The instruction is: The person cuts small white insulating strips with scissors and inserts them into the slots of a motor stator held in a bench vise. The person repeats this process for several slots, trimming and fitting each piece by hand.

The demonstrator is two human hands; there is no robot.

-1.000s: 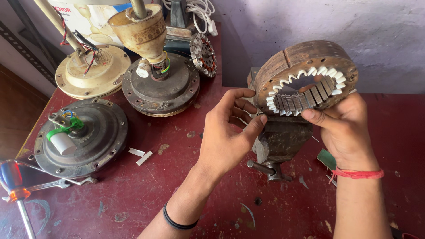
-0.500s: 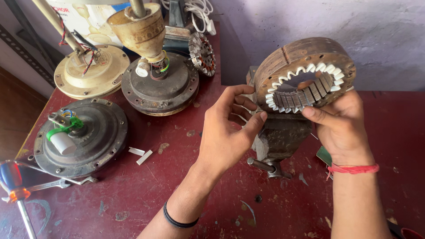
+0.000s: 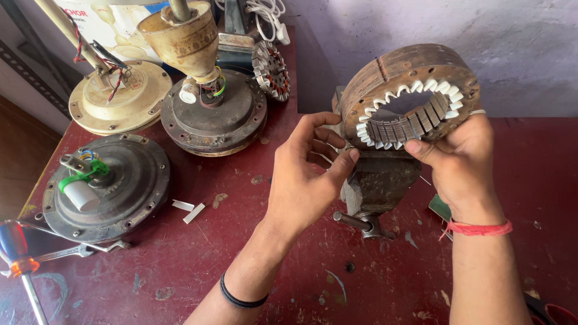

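Both hands [image 3: 304,174] on stator ring [image 3: 415,90]

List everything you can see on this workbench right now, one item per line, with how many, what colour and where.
ring-shaped rusty brown stator core with white slot liners: 1, brown and white, held upright above the vise
dark metal bench vise: 1, dark grey, centre of the table
round dark fan motor housings: 2, dark grey, left and upper centre
cream fan motor housing with a rod: 1, cream, upper left
small wound stator with copper coils: 1, grey and copper, top centre
white paper strips: 2, white, beside the left housing
orange-handled screwdriver: 1, orange and blue, lower left
red worktable: 1, dark red, underneath
left hand: 1, at the core's left edge
right hand: 1, gripping the core from below
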